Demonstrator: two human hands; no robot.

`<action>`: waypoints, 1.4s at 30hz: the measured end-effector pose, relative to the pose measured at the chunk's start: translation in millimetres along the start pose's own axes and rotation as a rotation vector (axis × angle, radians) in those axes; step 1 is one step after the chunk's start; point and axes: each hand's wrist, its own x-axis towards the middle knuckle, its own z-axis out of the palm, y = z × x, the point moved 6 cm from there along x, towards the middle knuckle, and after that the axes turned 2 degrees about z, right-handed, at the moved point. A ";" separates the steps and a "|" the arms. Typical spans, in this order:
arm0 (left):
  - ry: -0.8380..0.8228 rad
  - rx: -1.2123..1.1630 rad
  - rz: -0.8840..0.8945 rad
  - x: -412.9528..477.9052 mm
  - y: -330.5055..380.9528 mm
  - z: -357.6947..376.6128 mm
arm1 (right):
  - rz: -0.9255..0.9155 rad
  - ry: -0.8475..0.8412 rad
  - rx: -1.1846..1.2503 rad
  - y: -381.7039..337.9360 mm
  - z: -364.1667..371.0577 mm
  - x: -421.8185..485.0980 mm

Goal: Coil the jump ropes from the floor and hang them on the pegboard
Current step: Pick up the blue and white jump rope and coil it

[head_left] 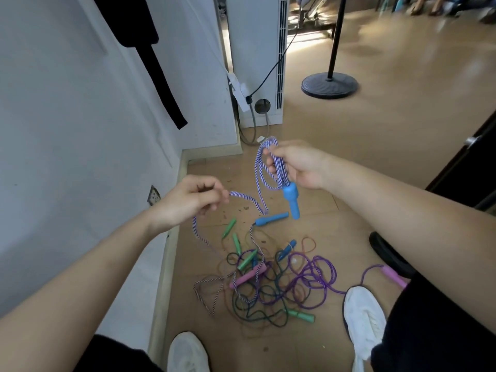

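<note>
Head view, looking down: the right hand (300,163) is clamped round a few loops of striped rope (259,167), a blue handle (292,201) hanging just under it. The left hand (188,201) pinches the same rope further along. Other ropes (281,285) lie tangled on the floor (375,146) near the white shoes (363,320).

No text, label, brand or number can be read. The white rectangular piece (239,93) hanging at the wall corner, upper centre, and the grey wall socket (153,196), centre left, are too blurred.
</note>
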 end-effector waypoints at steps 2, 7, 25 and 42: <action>0.034 -0.080 0.032 -1.5 9.6 -1.5 | 0.029 -0.054 -0.051 8.0 8.9 -1.0; 0.047 -0.249 0.051 -1.9 21.1 -0.8 | 0.062 -0.247 -0.086 23.2 36.4 -9.6; 0.541 -0.244 -0.088 -2.9 -28.5 -58.0 | 0.044 -0.631 -0.128 19.4 70.6 -38.2; 0.392 -0.233 -0.209 -12.5 -83.1 -78.6 | -0.089 -0.065 0.508 -33.7 -4.3 -7.4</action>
